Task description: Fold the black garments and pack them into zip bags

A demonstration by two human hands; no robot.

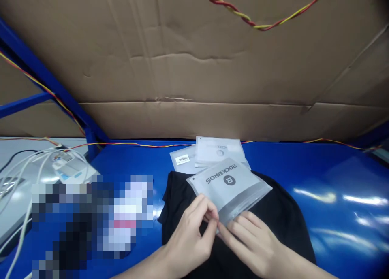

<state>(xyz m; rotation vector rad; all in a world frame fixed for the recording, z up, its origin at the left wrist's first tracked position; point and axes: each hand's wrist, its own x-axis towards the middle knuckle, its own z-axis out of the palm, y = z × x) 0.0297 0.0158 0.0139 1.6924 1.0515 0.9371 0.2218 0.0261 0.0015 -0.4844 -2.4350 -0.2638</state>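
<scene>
A translucent plastic pouch [243,188] printed with an upside-down ROCKBROS logo lies tilted over black fabric [285,214]. At its near left corner my left hand [196,226] is closed in a pinch, thumb against fingertips. Close beside it, my right hand [253,238] grips the pouch's near edge with curled fingers. The fingertips of both hands almost meet there. Just behind lie a similar pouch [217,147] and another one with a barcode label [182,159], both partly overlapped.
The blue tabletop [343,182] extends to both sides, backed by a cardboard wall [194,68]. White cables [26,190] coil at the left, by a blue metal frame [54,80]. A twisted red-yellow wire [255,26] hangs overhead. A pixelated patch hides part of the left.
</scene>
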